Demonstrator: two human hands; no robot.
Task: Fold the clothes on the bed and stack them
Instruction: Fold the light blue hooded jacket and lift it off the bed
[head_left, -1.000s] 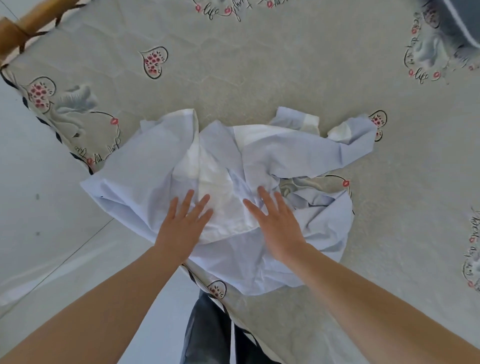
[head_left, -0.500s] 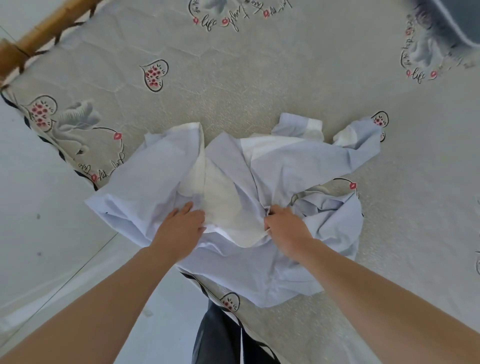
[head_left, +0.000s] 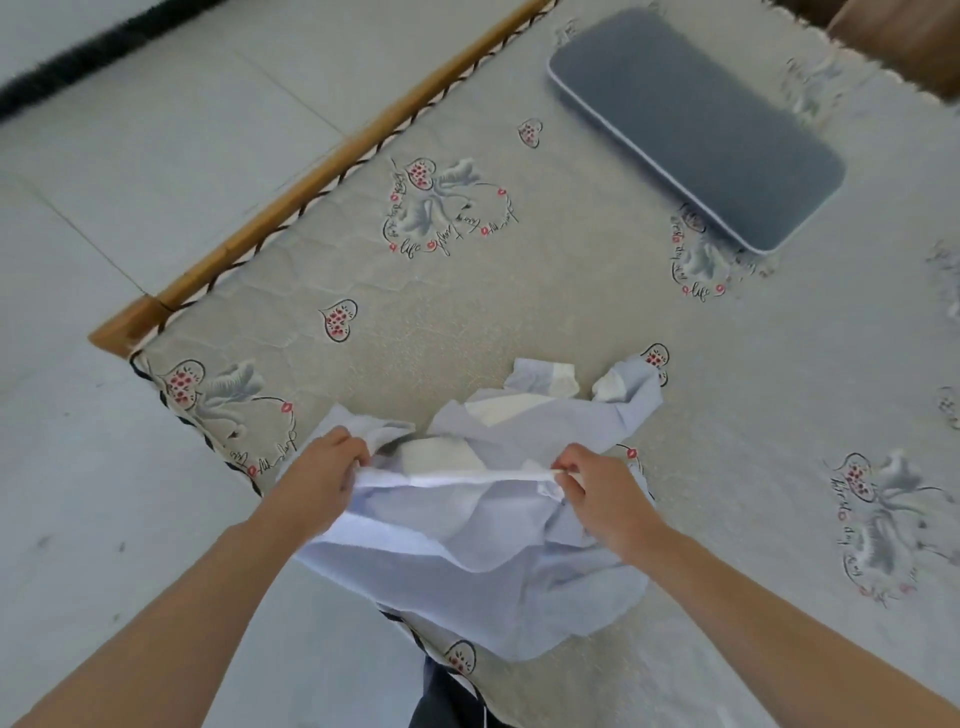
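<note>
A crumpled light blue shirt (head_left: 467, 551) with white lining lies at the near corner of the bed (head_left: 519, 291). My left hand (head_left: 324, 470) grips one end of a white-edged hem and my right hand (head_left: 597, 491) pinches the other end. The hem is stretched taut between them and lifted a little off the mattress. The sleeves (head_left: 623, 389) trail away toward the far right, still on the bed. Part of the shirt hangs over the bed's near edge.
A grey flat cushion (head_left: 696, 130) lies at the far right of the mattress. A wooden bed frame rail (head_left: 332, 166) runs along the left side, with pale tiled floor (head_left: 130, 156) beyond it. My dark trouser leg (head_left: 447, 701) shows below.
Both hands went from lying flat on the shirt to gripping its hem and lifting it taut between them. The view has tilted up, showing more of the bed and the cushion.
</note>
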